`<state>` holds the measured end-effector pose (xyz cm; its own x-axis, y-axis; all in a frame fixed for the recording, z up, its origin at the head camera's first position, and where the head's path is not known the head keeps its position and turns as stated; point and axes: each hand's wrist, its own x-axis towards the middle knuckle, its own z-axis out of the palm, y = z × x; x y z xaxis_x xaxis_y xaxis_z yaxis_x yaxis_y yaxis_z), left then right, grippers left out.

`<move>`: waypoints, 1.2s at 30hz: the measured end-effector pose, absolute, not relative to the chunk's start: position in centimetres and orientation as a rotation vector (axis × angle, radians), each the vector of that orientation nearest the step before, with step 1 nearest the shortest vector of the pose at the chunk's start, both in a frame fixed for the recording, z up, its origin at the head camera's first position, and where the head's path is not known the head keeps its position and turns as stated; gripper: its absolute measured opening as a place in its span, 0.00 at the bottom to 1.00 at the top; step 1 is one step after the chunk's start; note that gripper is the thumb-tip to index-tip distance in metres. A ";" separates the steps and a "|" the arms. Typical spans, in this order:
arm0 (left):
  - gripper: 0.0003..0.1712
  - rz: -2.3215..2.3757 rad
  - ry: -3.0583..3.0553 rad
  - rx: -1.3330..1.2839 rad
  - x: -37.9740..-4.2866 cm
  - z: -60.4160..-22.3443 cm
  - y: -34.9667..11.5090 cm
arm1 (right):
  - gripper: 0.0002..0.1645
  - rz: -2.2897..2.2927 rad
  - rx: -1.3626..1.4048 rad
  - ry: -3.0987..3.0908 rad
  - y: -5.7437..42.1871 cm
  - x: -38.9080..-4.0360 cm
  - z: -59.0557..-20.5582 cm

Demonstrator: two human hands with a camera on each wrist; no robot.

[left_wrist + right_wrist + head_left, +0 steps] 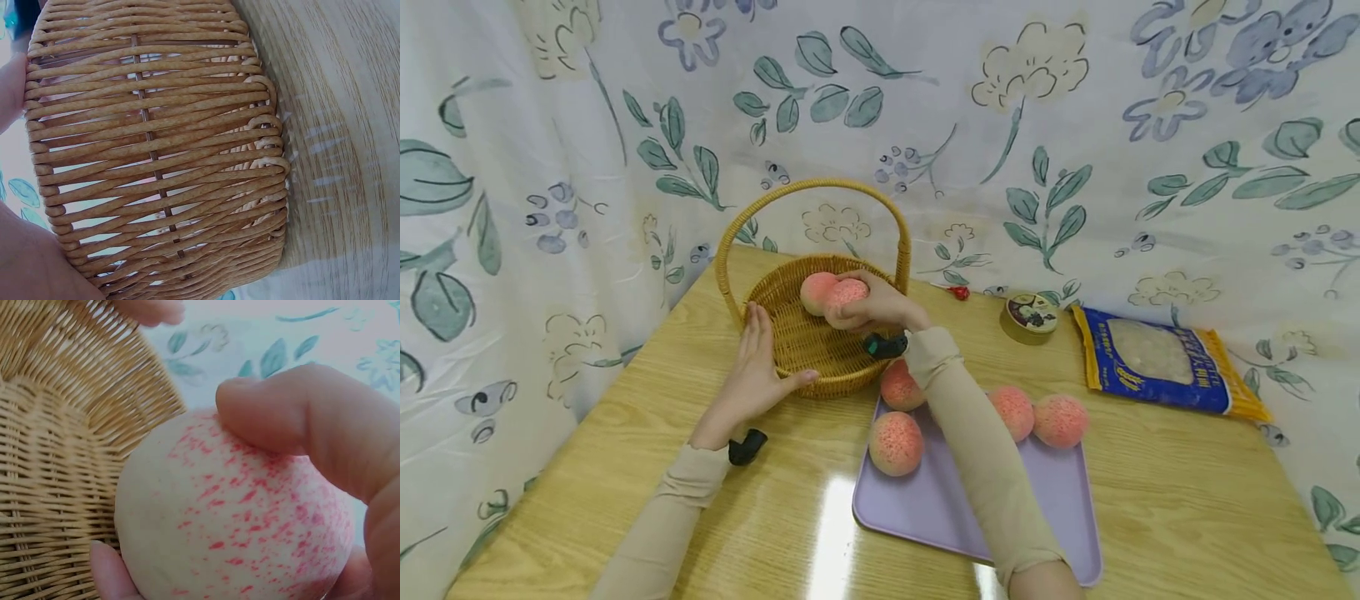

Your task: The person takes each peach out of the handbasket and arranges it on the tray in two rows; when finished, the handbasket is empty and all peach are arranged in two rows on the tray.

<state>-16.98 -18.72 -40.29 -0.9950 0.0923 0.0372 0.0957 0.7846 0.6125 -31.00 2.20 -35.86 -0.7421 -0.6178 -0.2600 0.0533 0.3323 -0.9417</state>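
A pink-speckled peach [231,512] is in my right hand [880,302], thumb and fingers curled round it. In the head view that hand holds it over the wicker basket [801,354]. Close beside it, at the back of the basket, is another peach [817,292]. My left hand [756,375] rests against the basket's left front rim, its fingers straight and its thumb spread along the front edge. Up close, the left wrist view shows the woven side [156,150] of the basket with parts of that hand at the rim. The right forearm covers part of the tray.
A purple tray [917,512] lies right of the basket, with several peaches [897,444] on it. Further back are a round tin [1030,317], a small red object [959,292] and a blue-and-yellow packet [1165,358]. The basket's tall handle [820,183] arches above it.
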 end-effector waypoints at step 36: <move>0.74 -1.030 -2.965 -0.203 -16.8 -40.3 -18.9 | 0.43 -1.402 -0.733 2.071 19.6 -15.7 -37.5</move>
